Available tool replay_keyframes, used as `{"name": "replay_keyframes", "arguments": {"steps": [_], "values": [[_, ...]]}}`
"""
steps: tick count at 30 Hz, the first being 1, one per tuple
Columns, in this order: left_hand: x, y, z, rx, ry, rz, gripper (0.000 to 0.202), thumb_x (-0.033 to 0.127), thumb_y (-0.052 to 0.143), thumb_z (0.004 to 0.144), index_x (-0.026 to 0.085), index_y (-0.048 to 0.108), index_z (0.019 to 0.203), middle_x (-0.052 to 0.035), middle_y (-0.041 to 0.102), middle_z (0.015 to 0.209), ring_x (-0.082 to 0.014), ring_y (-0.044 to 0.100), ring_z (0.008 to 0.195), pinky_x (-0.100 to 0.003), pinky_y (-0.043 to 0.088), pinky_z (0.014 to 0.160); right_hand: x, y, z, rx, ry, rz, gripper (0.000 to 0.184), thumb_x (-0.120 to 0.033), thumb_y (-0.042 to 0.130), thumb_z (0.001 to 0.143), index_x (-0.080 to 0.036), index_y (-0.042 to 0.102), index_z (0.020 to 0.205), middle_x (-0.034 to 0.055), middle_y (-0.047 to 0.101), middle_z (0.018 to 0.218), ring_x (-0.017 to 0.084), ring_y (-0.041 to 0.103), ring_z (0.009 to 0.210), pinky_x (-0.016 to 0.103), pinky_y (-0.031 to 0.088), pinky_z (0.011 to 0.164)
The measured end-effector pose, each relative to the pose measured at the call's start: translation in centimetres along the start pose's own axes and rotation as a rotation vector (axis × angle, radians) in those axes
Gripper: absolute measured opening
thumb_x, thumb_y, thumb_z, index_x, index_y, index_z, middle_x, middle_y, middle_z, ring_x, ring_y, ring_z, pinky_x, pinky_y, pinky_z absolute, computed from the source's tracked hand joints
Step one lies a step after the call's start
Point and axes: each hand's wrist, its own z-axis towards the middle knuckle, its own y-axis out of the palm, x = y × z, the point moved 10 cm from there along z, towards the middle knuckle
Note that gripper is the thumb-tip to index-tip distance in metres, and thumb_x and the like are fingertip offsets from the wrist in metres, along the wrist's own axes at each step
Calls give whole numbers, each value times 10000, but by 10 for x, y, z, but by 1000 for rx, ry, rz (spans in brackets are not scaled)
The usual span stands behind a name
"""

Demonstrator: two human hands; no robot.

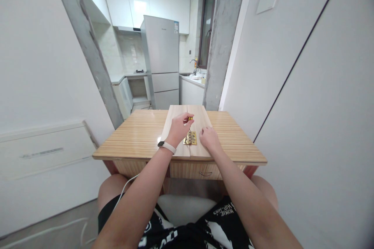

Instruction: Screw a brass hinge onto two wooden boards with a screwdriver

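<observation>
While left hand (179, 127) pinches a small yellow piece (190, 118), right hand (208, 137) rests loosely curled on pale smooth boards (201, 118) beside brass hinge (191, 138).

A home is showing here: a small wooden desk (140, 134) is standing in a white-walled room, opening onto a kitchen where a silver fridge (162, 60), white wall cabinets (146, 4) and a sink tap (193, 64) are sitting.

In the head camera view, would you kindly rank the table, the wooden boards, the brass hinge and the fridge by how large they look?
1. table
2. fridge, though it stands farther back, so its true size is unsure
3. wooden boards
4. brass hinge
</observation>
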Motion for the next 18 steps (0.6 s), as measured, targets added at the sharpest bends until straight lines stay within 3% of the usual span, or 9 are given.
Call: {"name": "replay_keyframes", "arguments": {"steps": [4, 8, 12, 15, 18], "values": [[1, -2, -3, 13, 19, 47, 207, 165, 755, 926, 231, 745, 1122, -58, 735, 1108, -177, 738, 968, -346, 665, 876, 0, -1, 0, -5, 2, 2, 342, -319, 461, 1087, -152, 756, 1135, 167, 719, 1200, 279, 599, 1182, 352, 395, 1052], [1, -10, -3, 82, 10, 100, 216, 174, 825, 872, 219, 749, 1069, -52, 660, 1101, -145, 699, 858, -330, 661, 824, -2, -2, 0, -16, -2, 6, 345, -317, 458, 1088, -150, 756, 1138, 173, 718, 1203, 283, 601, 1181, 361, 397, 1056], [-2, -5, -2, 27, 1, 62, 206, 125, 749, 911, 229, 760, 1089, -39, 672, 1032, -137, 702, 847, -310, 665, 822, -2, -4, -2, -11, -3, 4, 355, -312, 451, 1090, -143, 755, 1162, 180, 715, 1225, 287, 599, 1194, 364, 399, 1064], [-4, -2, -2, -6, -7, 11, 256, 109, 679, 948, 236, 753, 1157, -53, 714, 1085, -151, 731, 923, -305, 671, 833, -1, -4, -2, -15, 8, 6, 357, -312, 454, 1088, -141, 756, 1174, 185, 715, 1226, 285, 597, 1203, 361, 395, 1075], [-1, -5, -3, 3, 19, 31, 242, 130, 717, 935, 236, 748, 1151, -54, 716, 1102, -162, 730, 955, -324, 672, 859, -1, -3, -1, -32, 15, 12, 346, -305, 465, 1081, -143, 755, 1176, 187, 716, 1232, 283, 590, 1222, 361, 384, 1097]]}}
